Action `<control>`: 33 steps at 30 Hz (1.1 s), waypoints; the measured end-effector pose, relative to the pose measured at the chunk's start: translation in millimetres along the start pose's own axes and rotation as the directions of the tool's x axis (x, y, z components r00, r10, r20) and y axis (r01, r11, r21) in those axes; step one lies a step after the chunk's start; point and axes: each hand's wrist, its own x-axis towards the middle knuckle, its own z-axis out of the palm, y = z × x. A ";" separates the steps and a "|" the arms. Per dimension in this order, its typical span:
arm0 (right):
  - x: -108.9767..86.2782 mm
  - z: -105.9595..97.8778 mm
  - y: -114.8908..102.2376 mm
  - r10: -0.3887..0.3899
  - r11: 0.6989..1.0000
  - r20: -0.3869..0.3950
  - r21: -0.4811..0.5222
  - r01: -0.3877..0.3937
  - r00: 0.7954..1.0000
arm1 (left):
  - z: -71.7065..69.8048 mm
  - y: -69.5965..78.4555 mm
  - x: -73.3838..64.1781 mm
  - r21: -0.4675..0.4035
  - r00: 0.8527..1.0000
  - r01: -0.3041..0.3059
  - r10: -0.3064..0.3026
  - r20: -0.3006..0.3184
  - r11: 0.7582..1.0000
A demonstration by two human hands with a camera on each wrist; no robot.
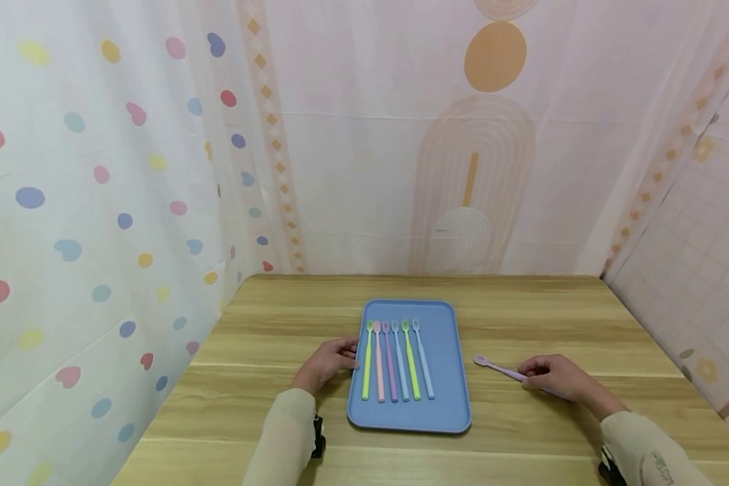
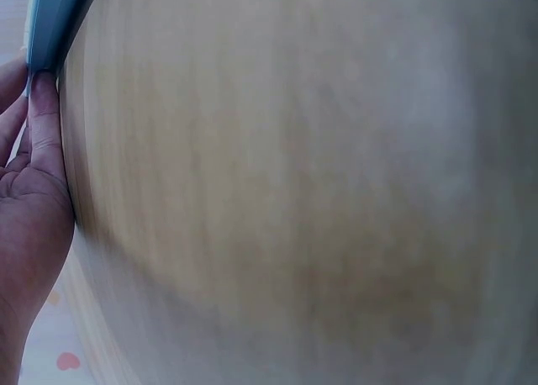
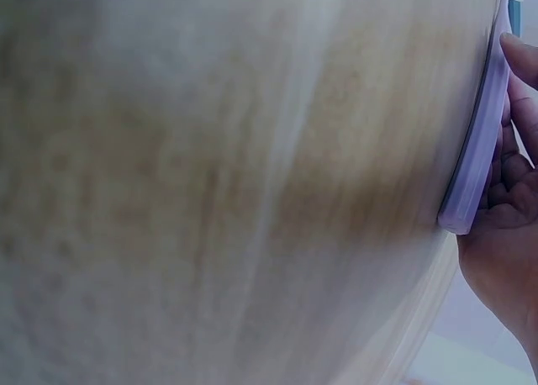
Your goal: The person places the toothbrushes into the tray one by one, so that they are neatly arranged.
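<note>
A blue tray [image 1: 452,378] lies on the table, bearing several toothbrushes side by side with their heads toward the far end. They are yellow-green [image 1: 367,368], pink [image 1: 380,371], purple [image 1: 391,371] and light blue [image 1: 424,368]. At the tray's left edge, my left hand [image 1: 331,361] holds the rim between thumb and fingers; the left wrist view shows the thumb against the tray's side [image 2: 57,19]. Right of the tray, my right hand [image 1: 553,374] pinches a light purple toothbrush [image 1: 501,369] by its handle, its head pointing toward the tray. The fingers hide part of that handle [image 3: 481,158].
The wooden table [image 1: 267,324] extends around the tray on all sides. A patterned curtain [image 1: 352,169] hangs along its back edge. More curtain with coloured dots [image 1: 97,270] borders the left side, and another pale sheet [image 1: 692,270] the right.
</note>
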 end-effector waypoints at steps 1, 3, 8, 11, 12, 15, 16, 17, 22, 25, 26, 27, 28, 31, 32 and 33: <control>0.0 0.4 -0.3 0.008 1.000 -0.002 0.003 -0.008 1.000 | 0.0 0.1 -0.2 -0.001 1.000 0.000 0.000 0.000 1.000; -0.1 0.9 -0.6 0.009 1.000 -0.005 -0.003 -0.009 1.000 | 0.0 -0.1 -0.1 -0.001 1.000 -0.001 0.001 0.001 1.000; -0.7 0.3 -2.4 -0.010 1.000 -0.005 -0.013 0.010 1.000 | -0.1 -0.7 0.2 0.004 1.000 -0.008 0.008 0.003 1.000; -1.0 0.4 -3.2 -0.013 1.000 -0.005 -0.019 0.013 1.000 | 0.0 -0.9 0.4 0.007 1.000 -0.007 0.007 0.003 1.000; -1.0 0.6 -3.3 -0.012 1.000 -0.006 -0.022 0.012 1.000 | 0.0 -0.9 0.5 0.008 1.000 -0.007 0.007 0.003 1.000; -1.2 1.7 -3.6 0.002 1.000 -0.012 -0.026 -0.002 1.000 | 0.1 -0.9 0.3 0.007 1.000 -0.005 0.005 0.003 1.000; -1.4 1.6 -3.6 0.001 1.000 -0.012 -0.026 -0.002 1.000 | 0.0 -0.4 -0.2 0.008 1.000 -0.006 0.006 0.003 1.000; -1.6 1.5 -3.7 0.001 1.000 -0.012 -0.023 -0.001 1.000 | 0.0 -0.2 -0.3 0.006 1.000 -0.004 0.004 0.004 1.000; -2.5 1.6 -3.5 0.008 1.000 -0.012 0.001 -0.008 1.000 | 0.0 0.1 -0.4 0.006 1.000 0.004 -0.004 0.002 1.000; -2.8 1.6 -3.5 0.008 1.000 -0.011 0.010 -0.008 1.000 | -0.1 -0.1 -0.1 0.007 1.000 -0.005 0.005 0.005 1.000; -2.8 1.4 -3.5 0.008 1.000 -0.010 0.014 -0.008 1.000 | -0.2 0.0 0.0 0.006 1.000 -0.007 0.007 0.007 1.000; -2.7 1.3 -3.5 0.009 1.000 -0.011 0.017 -0.008 1.000 | -0.4 0.1 -0.1 0.006 1.000 -0.010 0.010 0.007 1.000; -2.5 1.3 -3.4 0.012 1.000 -0.012 0.022 -0.011 1.000 | -0.4 0.2 -0.1 0.007 1.000 -0.010 0.010 0.008 1.000; -2.3 1.3 -3.2 0.016 0.999 -0.015 0.030 -0.016 1.000 | -0.8 0.5 -0.2 0.008 1.000 -0.008 0.008 0.009 1.000; -2.0 1.6 -3.2 0.022 0.999 -0.017 0.033 -0.022 1.000 | -0.7 0.6 -0.1 0.005 1.000 -0.004 0.004 0.008 1.000; -1.9 1.5 -3.1 0.022 0.999 -0.018 0.034 -0.022 1.000 | -0.6 0.6 -0.1 0.008 1.000 -0.003 0.003 0.006 1.000</control>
